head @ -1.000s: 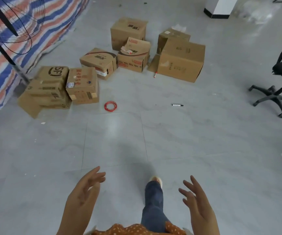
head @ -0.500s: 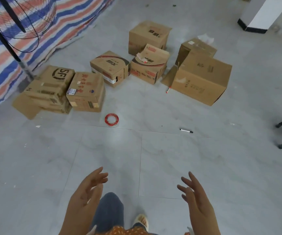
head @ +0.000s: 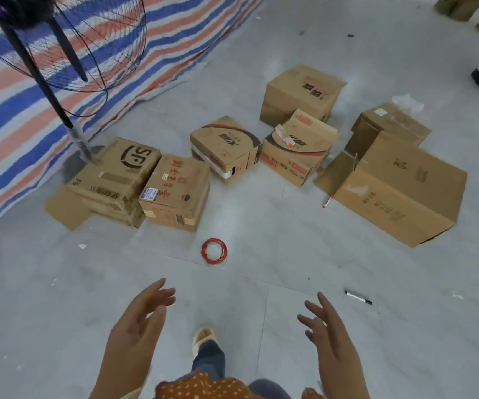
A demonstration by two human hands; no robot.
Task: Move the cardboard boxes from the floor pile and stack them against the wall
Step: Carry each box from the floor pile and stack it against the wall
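Fingers of left hand (head: 134,326) and right hand (head: 330,338) stay spread, empty; cardboard boxes (head: 175,191) at mid-frame loom nearer, so pickup seems imminent.

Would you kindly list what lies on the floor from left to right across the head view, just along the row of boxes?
Fan stand → SF box → box with red writing → box with a dark arc → box with a torn flap → large box on its side.
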